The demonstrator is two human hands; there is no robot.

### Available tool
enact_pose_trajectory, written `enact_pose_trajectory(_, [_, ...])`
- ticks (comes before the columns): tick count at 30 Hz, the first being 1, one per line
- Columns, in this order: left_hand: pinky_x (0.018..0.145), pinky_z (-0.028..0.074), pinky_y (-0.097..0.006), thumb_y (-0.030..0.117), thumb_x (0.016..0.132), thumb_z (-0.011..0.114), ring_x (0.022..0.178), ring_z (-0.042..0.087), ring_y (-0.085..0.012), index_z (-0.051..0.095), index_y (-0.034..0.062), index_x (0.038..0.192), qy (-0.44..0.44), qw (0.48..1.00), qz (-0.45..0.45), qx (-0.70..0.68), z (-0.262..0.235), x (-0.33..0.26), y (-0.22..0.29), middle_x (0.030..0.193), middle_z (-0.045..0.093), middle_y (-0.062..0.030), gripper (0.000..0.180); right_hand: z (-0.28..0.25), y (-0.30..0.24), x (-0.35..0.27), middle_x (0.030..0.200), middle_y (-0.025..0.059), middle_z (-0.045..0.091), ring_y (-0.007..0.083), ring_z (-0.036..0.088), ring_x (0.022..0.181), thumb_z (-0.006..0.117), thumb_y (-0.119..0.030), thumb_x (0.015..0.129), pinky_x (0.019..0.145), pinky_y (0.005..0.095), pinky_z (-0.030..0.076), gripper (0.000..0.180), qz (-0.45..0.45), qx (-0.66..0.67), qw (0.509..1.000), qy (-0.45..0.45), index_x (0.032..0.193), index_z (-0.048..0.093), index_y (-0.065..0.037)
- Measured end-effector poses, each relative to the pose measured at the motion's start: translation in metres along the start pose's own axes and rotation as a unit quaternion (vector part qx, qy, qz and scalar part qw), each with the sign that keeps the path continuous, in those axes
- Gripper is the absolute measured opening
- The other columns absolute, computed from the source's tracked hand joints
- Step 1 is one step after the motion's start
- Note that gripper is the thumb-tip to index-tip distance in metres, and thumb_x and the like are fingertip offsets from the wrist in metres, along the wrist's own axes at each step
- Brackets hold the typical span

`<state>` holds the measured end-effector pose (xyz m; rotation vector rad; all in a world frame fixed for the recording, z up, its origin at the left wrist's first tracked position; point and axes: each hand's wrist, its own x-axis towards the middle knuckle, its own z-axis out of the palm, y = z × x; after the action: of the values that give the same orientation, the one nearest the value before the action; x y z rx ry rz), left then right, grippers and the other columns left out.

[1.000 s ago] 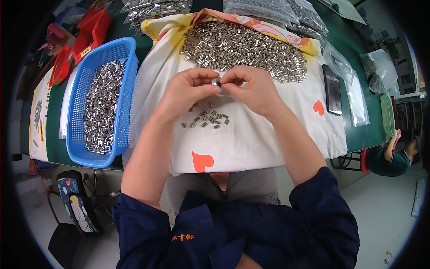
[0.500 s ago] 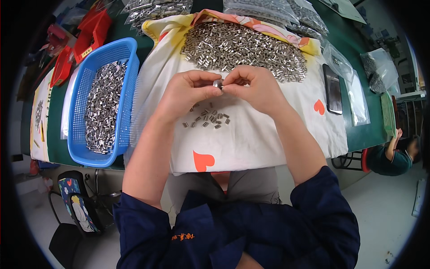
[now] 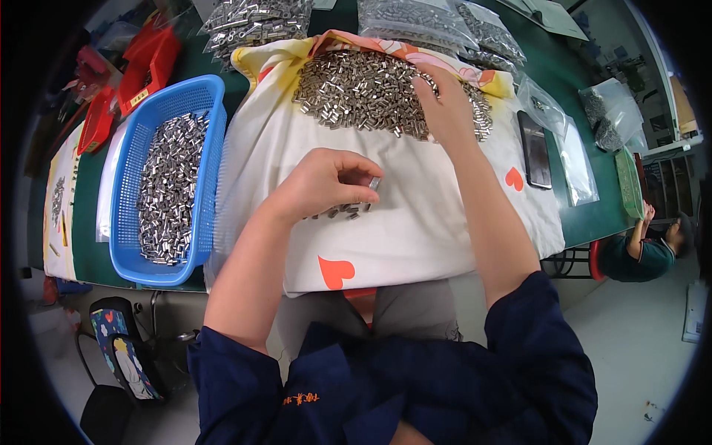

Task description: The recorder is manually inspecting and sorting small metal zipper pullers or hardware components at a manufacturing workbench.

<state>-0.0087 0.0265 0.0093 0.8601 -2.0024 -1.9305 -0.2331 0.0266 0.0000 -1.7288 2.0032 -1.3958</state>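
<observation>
Over the middle of the white cloth (image 3: 415, 245), my left hand (image 3: 319, 182) pinches a small silver metal cylinder (image 3: 375, 182) between thumb and fingertips. Just below it lies a small group of loose metal cylinders (image 3: 351, 212), partly covered by that hand. My right hand (image 3: 449, 111) reaches out to the right part of a large heap of similar short metal cylinders (image 3: 356, 93). Its thumb and index finger are apart, and nothing shows between them. Whether its fingertips touch the heap I cannot tell.
A blue basket (image 3: 220, 141) full of metal cylinders stands left of the cloth. Red bins (image 3: 152, 63) sit behind it. Bags of metal parts (image 3: 259, 26) line the back. A phone (image 3: 535, 152) lies at the cloth's right edge. Another person (image 3: 638, 252) sits far right.
My hands were together at a small metal piece. The right hand has moved away, up and right to the heap; the left has dropped slightly, still holding a metal piece.
</observation>
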Motion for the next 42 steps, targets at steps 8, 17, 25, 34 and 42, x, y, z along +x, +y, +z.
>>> enact_pose_trajectory(8, [0.065,0.045,-0.02,0.008,0.067,0.073,0.069,0.053,-0.0048,0.063,0.0016,0.092,-0.108,0.994,0.025,0.003,0.0,-0.005,0.0,0.075,0.061,0.0008,0.028,0.051,0.012,0.009,0.121,0.0227,0.043,0.0371,0.036,0.116,0.049,-0.037,0.083,0.098,0.0474,0.026,0.048,-0.134,-0.253,0.958,-0.01,0.118,0.047,-0.004])
enact_pose_trajectory(17, [0.063,0.044,-0.019,0.006,0.067,0.073,0.069,0.052,-0.0044,0.064,0.0018,0.092,-0.118,0.993,0.0,-0.016,-0.004,-0.007,-0.001,0.075,0.06,0.0013,0.027,0.06,-0.013,-0.006,0.114,0.0167,0.049,0.032,0.041,0.112,0.056,-0.029,0.078,0.096,0.0388,0.032,0.035,-0.223,-0.14,0.957,-0.121,0.107,0.056,-0.009])
enact_pose_trajectory(25, [0.063,0.045,-0.02,0.001,0.066,0.071,0.069,0.054,-0.0049,0.063,0.0013,0.094,-0.139,0.988,-0.024,-0.062,-0.004,-0.005,-0.001,0.076,0.06,0.0005,0.029,0.005,0.019,-0.004,0.104,0.0123,0.054,0.0282,0.049,0.101,0.059,-0.02,0.076,0.089,0.0366,0.038,0.02,-0.193,-0.148,0.967,-0.08,0.092,0.062,-0.009])
enact_pose_trajectory(34, [0.064,0.047,-0.021,-0.001,0.072,0.065,0.072,0.058,-0.0085,0.059,0.001,0.099,-0.048,0.98,0.033,-0.188,-0.023,-0.003,-0.021,0.085,0.062,-0.0035,0.027,0.0,-0.047,-0.034,0.085,0.0086,0.06,0.0273,0.053,0.088,0.056,-0.01,0.072,0.077,0.0362,0.042,0.013,-0.14,-0.106,0.956,-0.235,0.083,0.063,-0.006])
enact_pose_trajectory(42, [0.066,0.047,-0.021,0.003,0.075,0.063,0.079,0.06,-0.0118,0.055,0.0019,0.105,0.043,0.973,0.02,-0.227,-0.022,0.006,-0.01,0.092,0.061,-0.0043,0.031,0.003,-0.032,-0.04,0.075,0.0074,0.057,0.0259,0.053,0.079,0.057,-0.008,0.071,0.074,0.0352,0.043,0.01,-0.17,-0.14,0.941,-0.257,0.078,0.063,-0.005])
